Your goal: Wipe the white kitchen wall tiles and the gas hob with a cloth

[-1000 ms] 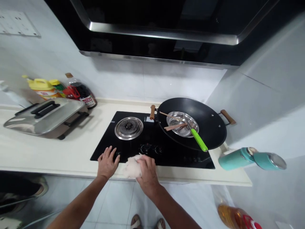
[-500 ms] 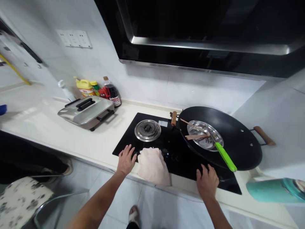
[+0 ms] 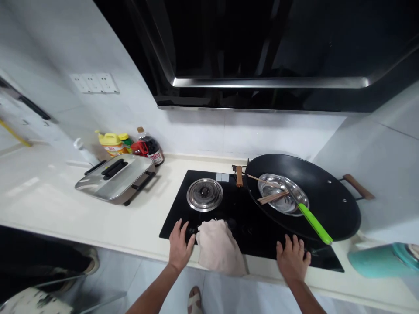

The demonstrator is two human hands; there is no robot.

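Note:
My left hand (image 3: 180, 245) rests with fingers spread on the front edge of the black stove (image 3: 235, 205), just left of a folded pale cloth (image 3: 220, 248). The cloth drapes over the stove's front edge onto the counter. My right hand (image 3: 293, 258) lies open on the stove's front edge, below a large black wok (image 3: 330, 209). Neither hand holds anything. Inside the wok sits a shiny metal bowl (image 3: 296, 192) with wooden chopsticks (image 3: 273, 197) and a utensil with a bright green handle (image 3: 314, 223), which reaches over the wok's rim.
A lidded electric pan (image 3: 114, 174) stands on the counter (image 3: 144, 218) at left, with a soy sauce bottle (image 3: 152, 148) and a yellow jug (image 3: 110, 141) behind it. A teal flask (image 3: 376, 261) lies at far right. The black range hood (image 3: 262, 98) overhangs the stove. A person's leg shows at left.
The view has tilted up, so the counter and stove appear lower in the picture. Both hands remain open at the stove's edge; the cloth and wok keep their places.

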